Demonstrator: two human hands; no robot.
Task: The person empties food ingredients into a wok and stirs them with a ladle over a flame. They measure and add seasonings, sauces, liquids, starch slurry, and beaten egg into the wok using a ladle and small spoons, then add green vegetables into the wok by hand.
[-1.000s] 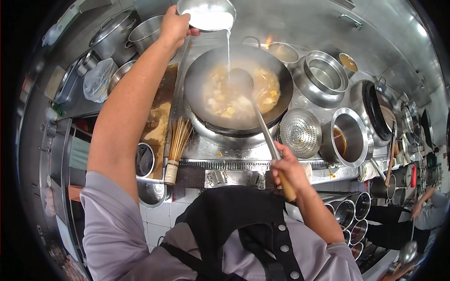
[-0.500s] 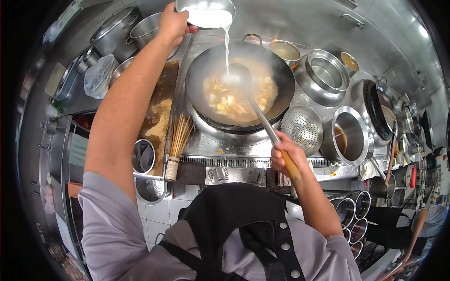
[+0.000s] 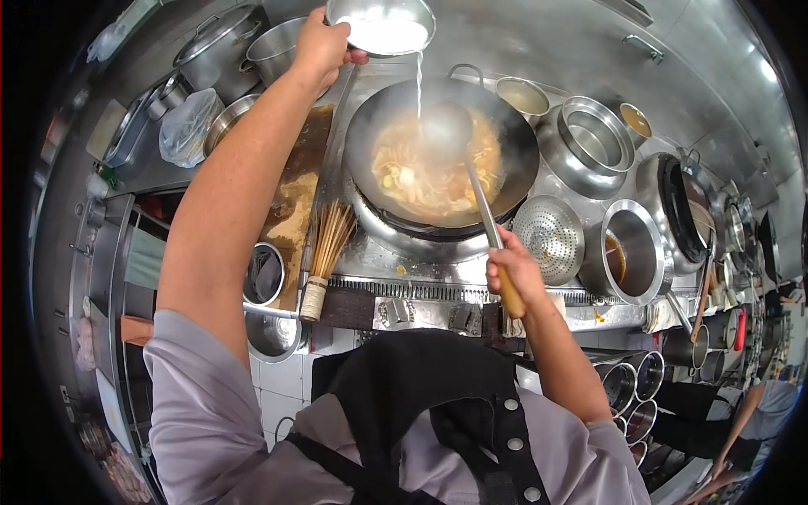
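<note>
Pouring above a steaming wok. The left hand (image 3: 326,49), at the upper edge of the frame, grasps a metal bowl (image 3: 380,11) by its left side, thumb near the rim. The bowl is tilted to the right and holds white liquid (image 3: 387,35); a thin stream (image 3: 419,84) falls from its lip into the wok (image 3: 520,177), in the upper centre. The right hand (image 3: 516,269), right of centre, is clenched around the wooden grip of a ladle (image 3: 481,189), whose head lies over the pale, chunky food (image 3: 425,181), just right of the stream. Steam blurs the exact landing point.

Hazards, as judged from this arrangement: a sharper tilt of the bowl could send the liquid out in a rush and splash hot broth; a one-sided grip on the rim invites such a slip. If the stream meets the ladle's head, it may scatter. A wide sweep of the ladle could push broth over the near rim, or its handle could knock the perforated strainer (image 3: 547,240), just beside the wok at right. Rising steam may hide the surface and warm the extended left forearm.
</note>
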